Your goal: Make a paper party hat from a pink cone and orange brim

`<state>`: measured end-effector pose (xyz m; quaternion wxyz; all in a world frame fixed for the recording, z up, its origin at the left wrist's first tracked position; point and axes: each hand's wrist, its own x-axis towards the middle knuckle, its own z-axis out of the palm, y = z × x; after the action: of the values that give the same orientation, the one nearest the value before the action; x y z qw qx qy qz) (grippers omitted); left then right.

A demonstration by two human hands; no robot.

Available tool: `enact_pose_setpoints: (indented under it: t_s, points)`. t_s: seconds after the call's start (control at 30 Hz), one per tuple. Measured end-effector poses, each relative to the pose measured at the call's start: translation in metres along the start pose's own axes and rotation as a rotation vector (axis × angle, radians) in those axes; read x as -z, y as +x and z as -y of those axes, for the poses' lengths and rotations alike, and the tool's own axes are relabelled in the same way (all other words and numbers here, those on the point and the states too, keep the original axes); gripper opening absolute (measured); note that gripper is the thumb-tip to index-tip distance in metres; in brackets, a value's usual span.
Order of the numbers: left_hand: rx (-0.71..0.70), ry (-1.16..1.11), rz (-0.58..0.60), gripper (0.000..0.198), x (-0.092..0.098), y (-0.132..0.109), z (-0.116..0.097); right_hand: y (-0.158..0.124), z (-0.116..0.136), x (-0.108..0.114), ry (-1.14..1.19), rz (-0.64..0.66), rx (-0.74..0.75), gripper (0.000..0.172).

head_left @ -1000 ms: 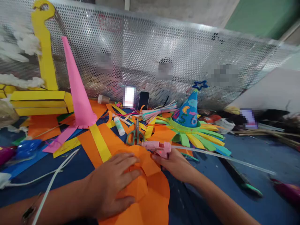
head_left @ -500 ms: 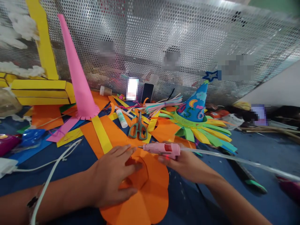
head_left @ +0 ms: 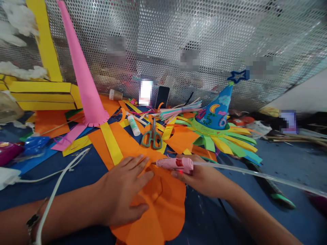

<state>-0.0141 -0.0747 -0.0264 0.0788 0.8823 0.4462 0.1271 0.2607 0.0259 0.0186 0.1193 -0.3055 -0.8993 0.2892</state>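
Two hands: my left hand (head_left: 121, 190) lies flat on the paper with its fingers spread, and my right hand (head_left: 201, 177) is closed around a pink hot glue gun (head_left: 176, 164), holding it low.

Orange paper: the scalloped orange paper (head_left: 155, 200) sits under my left palm, creased into folds, with its far edge over a long orange sheet (head_left: 99, 144).

Nozzle: it points left, just beside my left fingertips (head_left: 135, 166) and close above the paper; I cannot tell whether it touches.

Burn risk: a red glow shows on the gun, so I judge it may be hot. With my fingers this near the tip, a small slip or a drip could land on my skin.

Paper risk: the folds look springy, so if my left hand lifts they could shift before any glue holds.

Snag risk: a long clear glue stick (head_left: 242, 169) runs out of the gun's back. A wide swing could catch the blue party hat (head_left: 214, 110) and its green and yellow paper fringe (head_left: 230, 144).

Cord: a white cord (head_left: 58, 180) crosses the lower left, but I cannot tell if it feeds the gun.

Hidden: my hands cover the paper's middle and the trigger. Any glue at the tip is too small to make out.
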Motion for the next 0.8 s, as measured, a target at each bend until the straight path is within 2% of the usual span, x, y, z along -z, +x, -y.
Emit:
enact_pose_setpoints:
  t_s: [0.4, 0.8]
  points:
    - [-0.010, 0.014, -0.079, 0.065, 0.002, 0.004, 0.003, -0.003, 0.002, -0.005, -0.137, -0.074, 0.010, 0.024]
    - [0.022, 0.032, -0.009, 0.060, 0.013, 0.005, 0.008, -0.005, 0.005, 0.001, -0.188, -0.002, -0.027, 0.028]
